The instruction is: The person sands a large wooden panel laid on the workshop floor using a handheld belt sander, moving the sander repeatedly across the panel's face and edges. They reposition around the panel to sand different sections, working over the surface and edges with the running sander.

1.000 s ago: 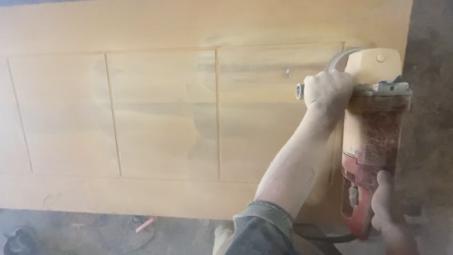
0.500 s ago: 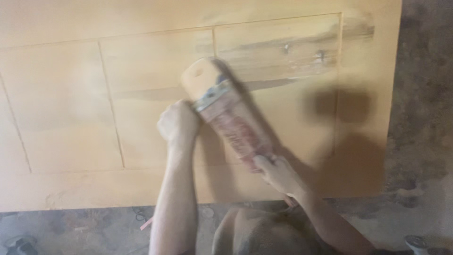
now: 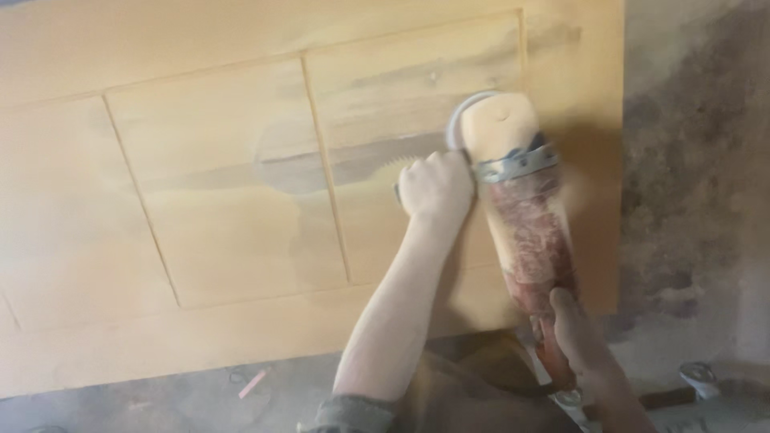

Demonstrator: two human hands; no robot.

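Observation:
A dusty red angle grinder (image 3: 525, 232) rests its head on a pale wooden panelled door (image 3: 200, 224) lying flat. My left hand (image 3: 435, 188) is closed on the grinder's side handle, just left of the head. My right hand (image 3: 579, 333) wraps the rear of the grinder's body near the door's lower edge. The disc sits on the right-hand recessed panel, where a darker sanded streak shows. Sawdust covers the tool and the wood.
A grey, dust-covered floor (image 3: 690, 184) lies to the right of the door and below it. A small pink scrap (image 3: 253, 383) lies on the floor near the door's lower edge. A metal fitting (image 3: 699, 375) shows at the bottom right.
The grinder has swung from the door's right edge to the middle panel and back to the right-hand panel. Both hands stayed on it. The view shifted with the motion.

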